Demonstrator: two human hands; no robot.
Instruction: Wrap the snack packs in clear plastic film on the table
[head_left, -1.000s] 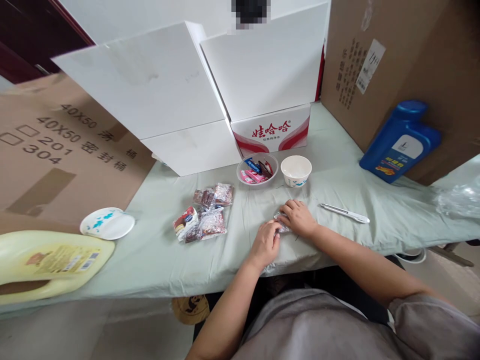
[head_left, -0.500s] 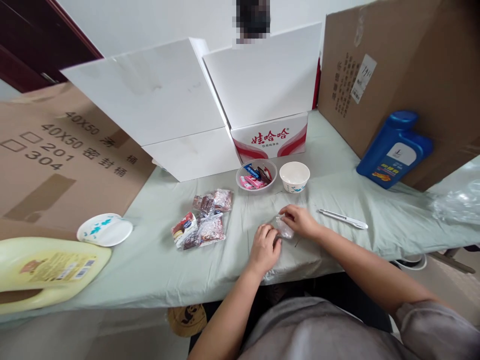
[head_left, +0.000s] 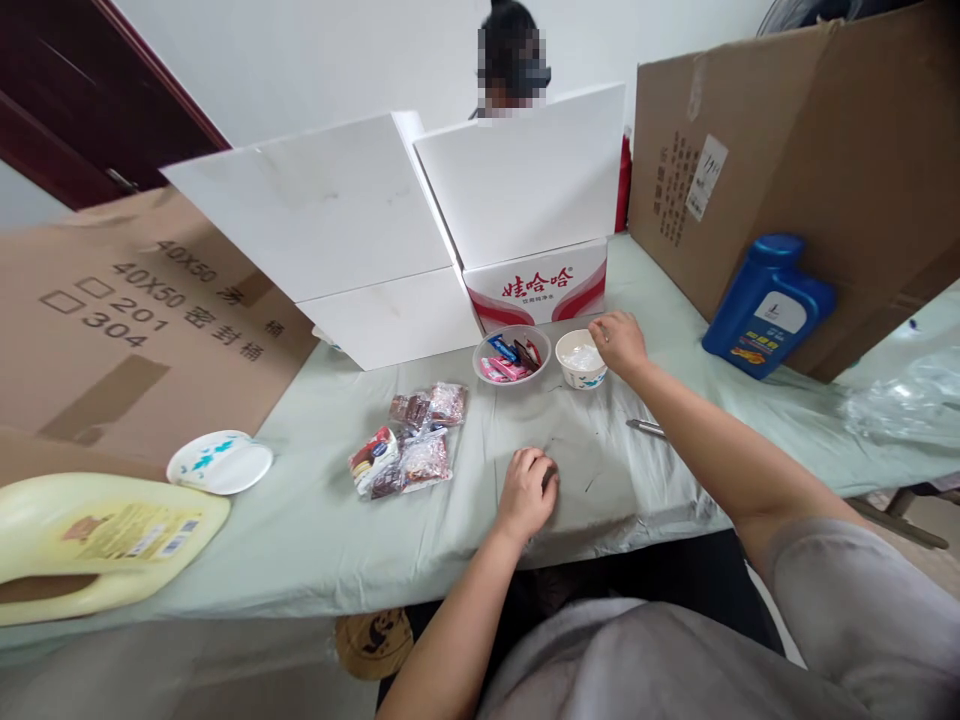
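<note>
Wrapped snacks (head_left: 409,440) lie heaped on the worktop (head_left: 292,530). To their right, the left hand (head_left: 527,490) rests with fingers curled narrow around a small dark piece (head_left: 550,477); a light grip should spare it. Further right, clear film (head_left: 580,358) sits inside the paper bowl (head_left: 583,381). The right hand (head_left: 619,342) is at the rim, fingers drawn together; whether they pinch anything, I cannot tell. Lifting straight up should avoid tipping the bowl.
</note>
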